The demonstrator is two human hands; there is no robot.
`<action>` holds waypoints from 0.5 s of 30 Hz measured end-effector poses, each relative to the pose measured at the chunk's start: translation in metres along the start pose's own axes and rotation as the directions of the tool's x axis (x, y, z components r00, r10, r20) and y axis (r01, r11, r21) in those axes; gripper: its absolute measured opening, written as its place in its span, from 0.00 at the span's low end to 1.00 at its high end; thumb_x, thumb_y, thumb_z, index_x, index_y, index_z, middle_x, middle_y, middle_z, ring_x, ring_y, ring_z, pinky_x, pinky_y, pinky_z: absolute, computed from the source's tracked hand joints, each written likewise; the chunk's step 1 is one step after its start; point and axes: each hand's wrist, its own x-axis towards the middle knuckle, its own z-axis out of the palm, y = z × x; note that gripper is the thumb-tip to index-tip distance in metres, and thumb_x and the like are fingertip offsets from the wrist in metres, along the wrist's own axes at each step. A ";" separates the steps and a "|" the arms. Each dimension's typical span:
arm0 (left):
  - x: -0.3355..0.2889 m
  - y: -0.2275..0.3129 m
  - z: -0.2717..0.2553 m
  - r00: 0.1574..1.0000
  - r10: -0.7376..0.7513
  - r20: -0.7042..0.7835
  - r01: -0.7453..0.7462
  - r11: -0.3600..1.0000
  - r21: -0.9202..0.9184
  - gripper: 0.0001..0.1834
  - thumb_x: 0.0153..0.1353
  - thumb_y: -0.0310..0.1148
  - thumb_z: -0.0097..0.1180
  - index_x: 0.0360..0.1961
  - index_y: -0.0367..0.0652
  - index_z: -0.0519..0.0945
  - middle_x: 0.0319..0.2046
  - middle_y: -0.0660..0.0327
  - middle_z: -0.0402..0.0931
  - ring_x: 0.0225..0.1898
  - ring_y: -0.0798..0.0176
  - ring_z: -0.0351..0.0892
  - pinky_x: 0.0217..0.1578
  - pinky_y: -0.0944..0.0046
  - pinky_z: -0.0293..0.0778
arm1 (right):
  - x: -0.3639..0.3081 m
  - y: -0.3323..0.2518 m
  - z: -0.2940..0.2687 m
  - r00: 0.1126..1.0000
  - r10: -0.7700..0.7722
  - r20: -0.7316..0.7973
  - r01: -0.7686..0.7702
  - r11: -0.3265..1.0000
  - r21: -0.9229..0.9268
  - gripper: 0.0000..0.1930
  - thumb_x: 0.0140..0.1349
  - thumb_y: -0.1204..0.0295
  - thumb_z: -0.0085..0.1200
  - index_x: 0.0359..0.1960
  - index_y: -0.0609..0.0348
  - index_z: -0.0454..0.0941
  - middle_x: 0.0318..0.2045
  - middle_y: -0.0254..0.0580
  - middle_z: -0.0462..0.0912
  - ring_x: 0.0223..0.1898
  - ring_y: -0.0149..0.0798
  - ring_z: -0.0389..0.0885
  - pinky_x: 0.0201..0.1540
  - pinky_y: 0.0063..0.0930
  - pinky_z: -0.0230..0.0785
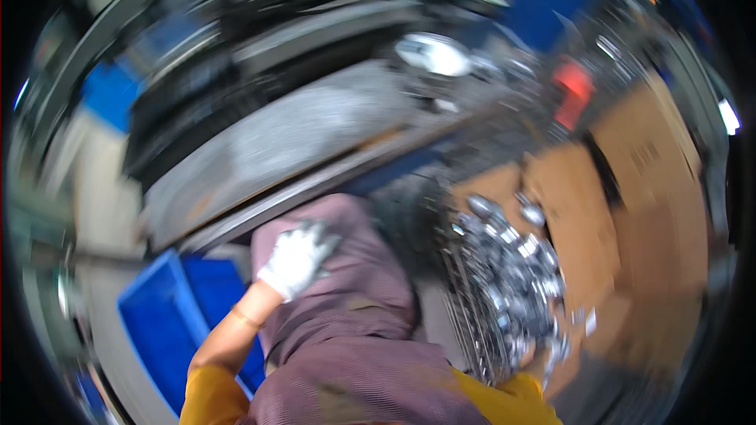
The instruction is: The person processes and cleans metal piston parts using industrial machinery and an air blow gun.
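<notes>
My left hand, in a white glove, rests on the mauve apron over my lap. Its fingers look stretched out, and nothing shows in them. My right hand is out of sight; only a yellow sleeve appears on that side. Close to my left forearm stands a blue plastic bin. To my right lies a heap of small shiny metal parts beside brown cardboard. The whole picture is smeared by motion.
In front of my knees runs a grey metal worktable with a straight edge. Dark machinery rises behind it. A round shiny dish and a red object, too blurred to name, are at the far right.
</notes>
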 end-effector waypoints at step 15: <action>-0.237 0.077 0.009 0.082 -0.961 -0.266 0.862 0.202 -0.465 0.38 0.45 0.39 0.65 0.58 0.42 0.67 0.54 0.51 0.65 0.55 0.49 0.66 0.49 0.53 0.64 | 0.348 -0.159 -0.370 0.843 -0.277 0.460 -0.413 0.215 0.885 0.19 0.56 0.74 0.58 0.49 0.66 0.72 0.44 0.48 0.80 0.40 0.38 0.77 0.44 0.29 0.69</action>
